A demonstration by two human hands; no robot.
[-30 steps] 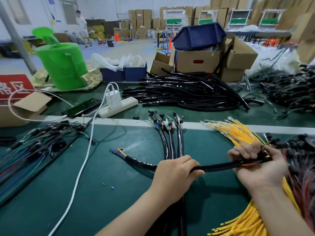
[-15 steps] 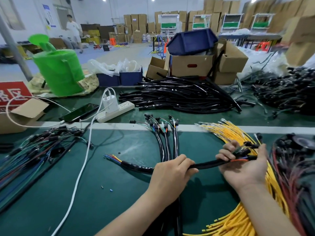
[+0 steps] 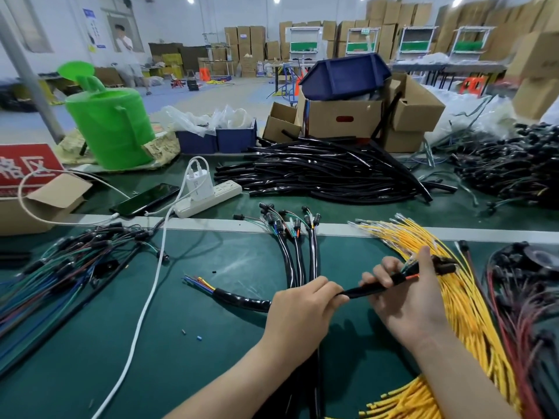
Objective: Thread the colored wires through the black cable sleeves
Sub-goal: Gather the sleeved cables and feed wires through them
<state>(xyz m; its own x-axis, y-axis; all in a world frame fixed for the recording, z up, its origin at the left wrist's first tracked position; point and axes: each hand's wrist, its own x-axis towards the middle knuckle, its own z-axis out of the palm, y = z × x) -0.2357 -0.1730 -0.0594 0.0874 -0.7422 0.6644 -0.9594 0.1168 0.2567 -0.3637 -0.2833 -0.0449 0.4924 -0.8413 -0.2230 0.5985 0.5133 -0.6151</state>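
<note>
The green work table (image 3: 90,343) carries a big pile of black sleeves (image 3: 332,173) at the back and a bundle of yellow wires (image 3: 472,313) on the right. Near the front, one black cable sleeve (image 3: 242,299) stretches between both hands. The left hand (image 3: 299,313) has its fingers curled around the sleeve's middle. The right hand (image 3: 408,300) pinches the right end, where black connectors (image 3: 444,264) come out. Colored wire ends (image 3: 196,282) stick out of the sleeve's left end, low over the table.

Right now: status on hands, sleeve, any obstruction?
Left hand grips black sleeve mid-length; right hand holds its right end. Colored wires poke out the left end. Nothing blocking; sleeved harnesses and yellow wires lie underneath.
</note>
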